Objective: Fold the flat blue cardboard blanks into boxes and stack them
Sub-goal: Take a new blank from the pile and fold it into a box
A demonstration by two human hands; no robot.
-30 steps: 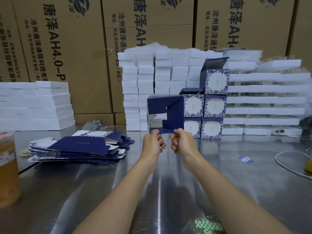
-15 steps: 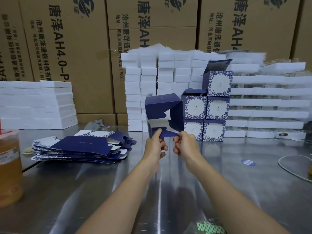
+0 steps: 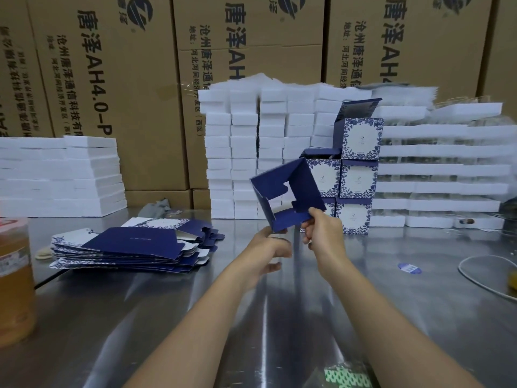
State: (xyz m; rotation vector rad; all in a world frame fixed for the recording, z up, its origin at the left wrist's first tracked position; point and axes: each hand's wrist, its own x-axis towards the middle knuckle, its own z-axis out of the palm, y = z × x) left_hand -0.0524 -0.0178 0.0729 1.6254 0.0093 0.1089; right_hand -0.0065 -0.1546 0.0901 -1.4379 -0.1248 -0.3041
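Observation:
A half-formed dark blue box [image 3: 305,186] hangs tilted in the air above the steel table [image 3: 195,317], its open end facing me with the bottom flaps partly folded in. My right hand [image 3: 324,233] pinches its lower right flap. Just under the box's lower corner is my left hand [image 3: 265,253], blurred, fingers spread and loose, holding nothing. A pile of flat blue blanks [image 3: 134,245] lies on the table to the left. Behind the held box stands a stack of finished blue-and-white patterned boxes [image 3: 358,180]; the top one has its lid up.
White foam blocks [image 3: 246,141] are stacked behind, with more at far left [image 3: 61,175] and far right [image 3: 447,169]. Brown cartons [image 3: 112,65] form the back wall. A jar of amber liquid [image 3: 14,281] stands at the left edge. A white cable [image 3: 481,275] and a blue sticker [image 3: 409,268] lie at right.
My left hand has let go of the box and dropped lower, opening. The right hand has tipped the box anticlockwise and lifted it slightly to the right.

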